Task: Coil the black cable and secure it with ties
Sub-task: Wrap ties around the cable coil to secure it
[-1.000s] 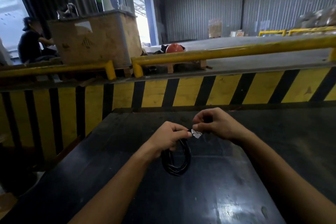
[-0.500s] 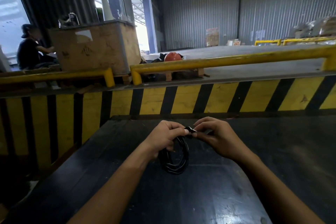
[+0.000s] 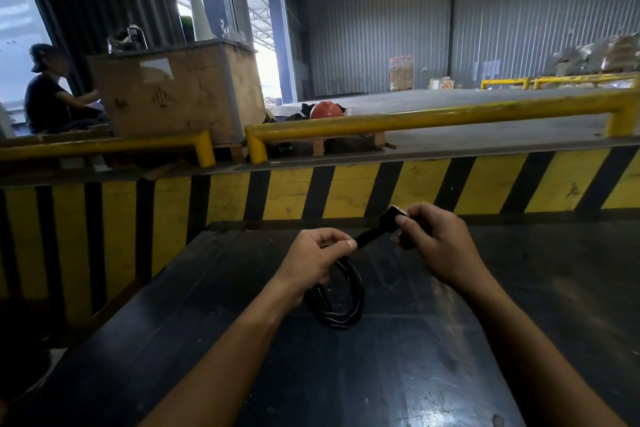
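Left hand [image 3: 313, 262]: grip clamps coiled glossy black cable [image 3: 341, 302], steadying loops above dark surface [image 3: 381, 374] far edge | right hand [image 3: 438, 246]: grip pinches flat black strap tie [image 3: 375, 232], tensioning it for wrapping.

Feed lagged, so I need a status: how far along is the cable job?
Coiling looks done: the black cable hangs in loops from the left hand. In hand: the right hand pulls a black tie strap taut from the coil's top. Left: wrapping and fastening it.
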### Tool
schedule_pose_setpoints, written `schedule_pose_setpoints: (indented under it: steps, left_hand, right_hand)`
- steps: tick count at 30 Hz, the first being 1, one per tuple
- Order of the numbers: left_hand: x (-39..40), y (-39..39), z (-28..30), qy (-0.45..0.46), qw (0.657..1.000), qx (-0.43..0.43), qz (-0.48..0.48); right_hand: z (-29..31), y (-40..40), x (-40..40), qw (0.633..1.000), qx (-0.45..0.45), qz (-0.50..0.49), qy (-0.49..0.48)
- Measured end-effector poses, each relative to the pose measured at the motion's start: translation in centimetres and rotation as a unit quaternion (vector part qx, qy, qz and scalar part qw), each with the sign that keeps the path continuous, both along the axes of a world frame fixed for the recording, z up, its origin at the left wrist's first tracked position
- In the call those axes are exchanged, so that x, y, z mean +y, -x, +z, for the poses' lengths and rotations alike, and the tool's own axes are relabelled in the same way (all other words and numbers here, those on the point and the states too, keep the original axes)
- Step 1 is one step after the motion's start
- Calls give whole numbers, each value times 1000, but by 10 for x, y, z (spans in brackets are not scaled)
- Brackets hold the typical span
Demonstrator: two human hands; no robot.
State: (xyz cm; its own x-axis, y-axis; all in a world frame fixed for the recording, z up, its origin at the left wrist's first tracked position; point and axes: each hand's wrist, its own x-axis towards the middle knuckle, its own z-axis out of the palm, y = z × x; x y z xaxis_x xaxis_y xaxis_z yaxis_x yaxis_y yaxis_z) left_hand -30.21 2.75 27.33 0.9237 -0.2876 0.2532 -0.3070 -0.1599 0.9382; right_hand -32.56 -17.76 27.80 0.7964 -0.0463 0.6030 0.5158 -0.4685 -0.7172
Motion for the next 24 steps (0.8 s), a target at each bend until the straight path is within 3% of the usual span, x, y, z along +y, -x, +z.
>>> schedule_pose_setpoints:
  steps: [6, 10, 14, 18, 24]
  left_hand:
    - [-1, -1, 4, 61, 997, -35, 16]
    - [-9, 0, 7, 91, 994, -57, 31]
    - [-11, 2, 7, 117, 990, -72, 29]
    - [-11, 5, 8, 137, 988, -75, -16]
    - [-18, 8, 9, 143, 986, -82, -32]
  right_hand:
    - [2, -1, 6, 985, -11, -76, 157]
    - [4, 5, 20, 975, -41, -53, 214]
    - [8, 16, 26, 983, -31, 13, 180]
    - [13, 22, 29, 992, 0, 87, 86]
    - [13, 23, 29, 994, 16, 106, 26]
